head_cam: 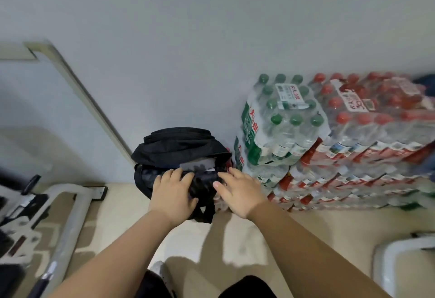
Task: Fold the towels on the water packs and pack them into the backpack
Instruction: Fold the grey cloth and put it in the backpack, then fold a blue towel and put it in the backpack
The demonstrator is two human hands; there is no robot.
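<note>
A black backpack [179, 147] stands on the floor against the wall, its top open. A grey folded towel [197, 164] shows inside the opening. My left hand [173, 190] lies on the backpack's front rim with its fingers curled over the edge. My right hand [237, 189] reaches to the right side of the opening with fingers spread and nearly straight, touching the fabric. Stacked water packs [306, 137] with green and red caps stand just right of the backpack. A dark cloth [426, 83] lies on the far right end of the packs, mostly cut off.
A grey metal frame [68, 217] with black parts lies on the floor at left. A white curved object [390, 264] sits at the lower right. A door frame [89, 102] runs along the wall behind the backpack. My legs and a shoe [160, 274] are at the bottom.
</note>
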